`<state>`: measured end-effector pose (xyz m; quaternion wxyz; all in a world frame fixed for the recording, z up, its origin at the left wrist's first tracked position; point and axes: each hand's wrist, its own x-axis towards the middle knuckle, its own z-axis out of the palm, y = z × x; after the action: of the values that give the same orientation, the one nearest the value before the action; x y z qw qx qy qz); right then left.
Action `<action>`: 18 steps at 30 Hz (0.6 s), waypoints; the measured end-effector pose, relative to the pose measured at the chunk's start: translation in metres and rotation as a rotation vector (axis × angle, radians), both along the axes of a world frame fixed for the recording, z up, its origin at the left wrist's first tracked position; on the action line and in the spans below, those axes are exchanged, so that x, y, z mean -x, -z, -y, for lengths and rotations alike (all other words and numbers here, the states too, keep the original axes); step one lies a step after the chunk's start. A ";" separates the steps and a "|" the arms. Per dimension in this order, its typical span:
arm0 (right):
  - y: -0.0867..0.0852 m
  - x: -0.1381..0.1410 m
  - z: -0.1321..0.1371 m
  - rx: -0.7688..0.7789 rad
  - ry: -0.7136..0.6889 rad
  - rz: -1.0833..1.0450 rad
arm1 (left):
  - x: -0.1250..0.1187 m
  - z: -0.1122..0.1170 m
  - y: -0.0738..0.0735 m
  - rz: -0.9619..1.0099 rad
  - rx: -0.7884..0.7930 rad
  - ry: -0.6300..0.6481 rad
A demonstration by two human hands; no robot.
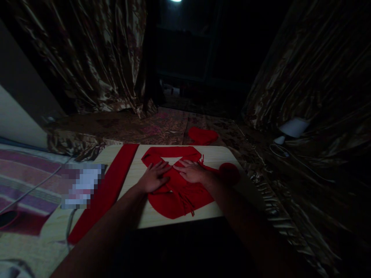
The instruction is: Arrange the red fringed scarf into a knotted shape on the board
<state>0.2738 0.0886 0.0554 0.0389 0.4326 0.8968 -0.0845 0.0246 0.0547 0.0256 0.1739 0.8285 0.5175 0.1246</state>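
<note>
The red scarf (176, 178), plain and single-coloured (dim light hides any weave), lies loosely folded on the middle of the pale wooden tabletop (222, 154). One band runs along the tabletop's far edge, more cloth overlaps at its centre, and a rounded fold bulges toward its near edge, beside thin fringe strands.
</note>
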 end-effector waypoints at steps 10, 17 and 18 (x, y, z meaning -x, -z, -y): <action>-0.024 -0.044 0.030 0.200 0.194 -0.136 | -0.006 -0.002 -0.003 -0.162 0.039 0.014; -0.043 -0.071 0.092 0.313 0.191 0.115 | -0.008 -0.005 0.000 -0.157 0.049 -0.007; -0.044 -0.071 0.098 0.325 0.199 0.154 | -0.008 -0.004 0.001 -0.151 0.052 -0.008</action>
<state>0.3451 -0.0094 0.0999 0.1680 0.5122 0.8186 -0.1980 0.0331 0.0591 0.0251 0.1554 0.8287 0.5355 0.0492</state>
